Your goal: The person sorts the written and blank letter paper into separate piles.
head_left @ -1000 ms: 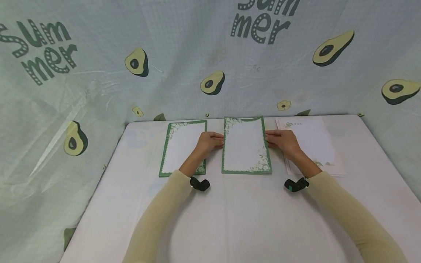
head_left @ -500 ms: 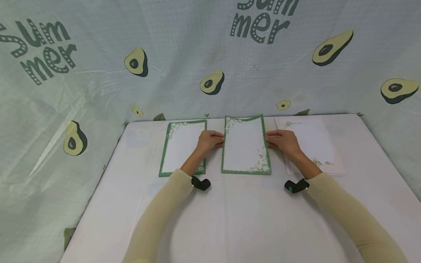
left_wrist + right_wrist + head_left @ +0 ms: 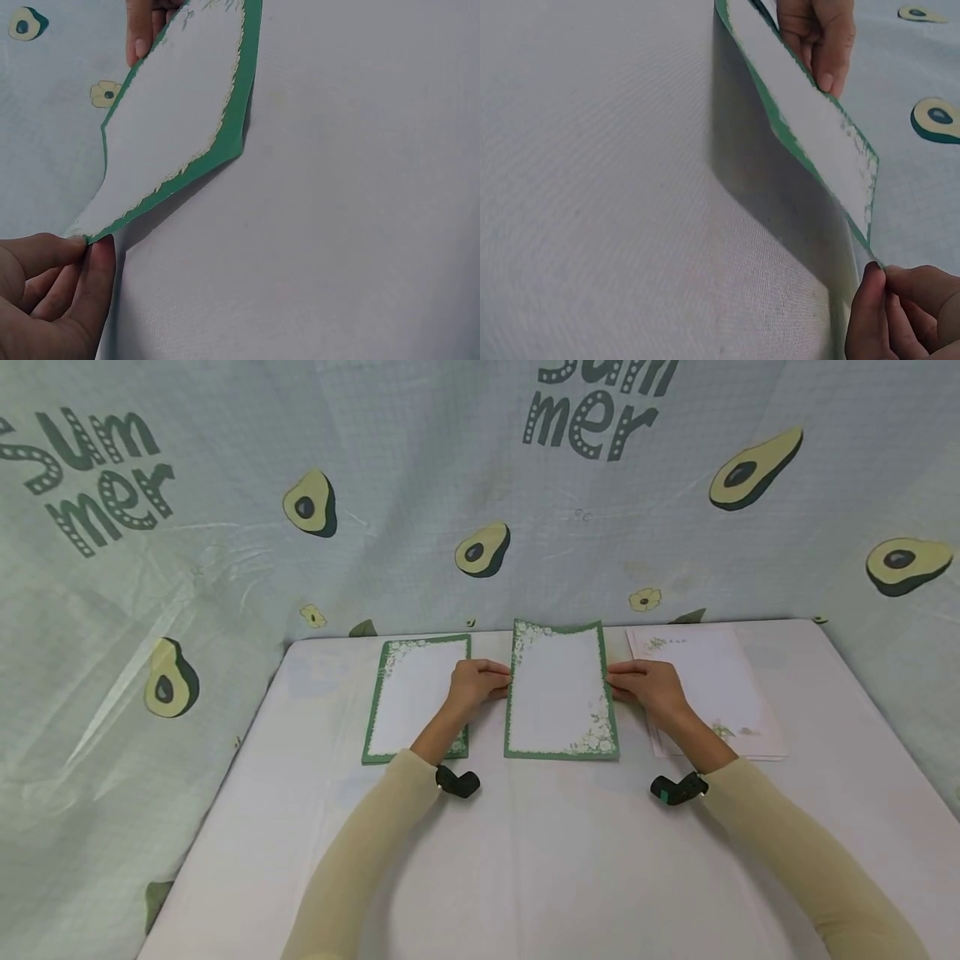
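Observation:
A white sheet of paper with a green floral border (image 3: 558, 693) is held slightly raised off the table, its top edge curved. My left hand (image 3: 480, 683) pinches its left edge between thumb and fingers, seen close in the left wrist view (image 3: 56, 289). On the opposite side my right hand (image 3: 647, 687) pinches the right edge, thumb against fingertips in the right wrist view (image 3: 907, 307). In both wrist views the paper bends between the hands and casts a shadow on the white cloth below.
To the left lies another green-bordered sheet (image 3: 412, 693), partly under my left forearm. A stack of pale pink sheets (image 3: 708, 685) lies at the right, behind my right hand. The white-covered table (image 3: 555, 852) ends at a hanging avocado-print cloth (image 3: 405, 568).
The held paper's top edge has risen very slightly. Both hands keep their hold with almost no shift, and the other sheets stay where they were.

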Available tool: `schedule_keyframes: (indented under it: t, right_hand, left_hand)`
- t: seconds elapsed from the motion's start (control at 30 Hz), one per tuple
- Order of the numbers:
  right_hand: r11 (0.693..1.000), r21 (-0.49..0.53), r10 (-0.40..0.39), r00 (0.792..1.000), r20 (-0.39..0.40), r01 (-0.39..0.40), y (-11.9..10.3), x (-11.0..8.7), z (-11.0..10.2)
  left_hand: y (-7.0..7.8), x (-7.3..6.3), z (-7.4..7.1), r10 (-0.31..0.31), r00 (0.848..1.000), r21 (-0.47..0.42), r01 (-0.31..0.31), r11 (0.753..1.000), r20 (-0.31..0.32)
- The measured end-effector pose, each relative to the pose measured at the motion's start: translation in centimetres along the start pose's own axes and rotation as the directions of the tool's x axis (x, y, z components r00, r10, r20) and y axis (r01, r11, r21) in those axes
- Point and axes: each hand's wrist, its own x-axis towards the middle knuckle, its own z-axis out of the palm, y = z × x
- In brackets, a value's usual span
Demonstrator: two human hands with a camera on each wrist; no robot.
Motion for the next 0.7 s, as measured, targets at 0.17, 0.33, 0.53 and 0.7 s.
schedule_keyframes:
  t: [0.17,0.33,0.53,0.7]
  right_hand:
    - [1.0,0.015,0.012,1.0,-0.005,-0.012,0.0,-0.1,-0.1]
    - [1.0,0.011,-0.004,1.0,-0.027,0.004,0.1,-0.2,0.1]
    - [0.998,0.043,-0.043,0.999,-0.027,0.044,0.1,-0.5,0.3]
    - [0.997,0.049,-0.064,0.998,-0.026,0.066,0.0,-0.6,0.4]
  left_hand:
    - [0.2,-0.2,0.1,0.0,1.0,-0.011,0.0,1.0,-0.023]
    - [0.2,-0.7,0.0,0.039,0.998,-0.036,-0.04,0.999,-0.043]
    - [0.2,-1.1,-0.2,0.119,0.991,-0.041,-0.121,0.992,-0.065]
    - [0.2,-1.2,-0.3,0.138,0.988,-0.058,-0.142,0.988,-0.07]
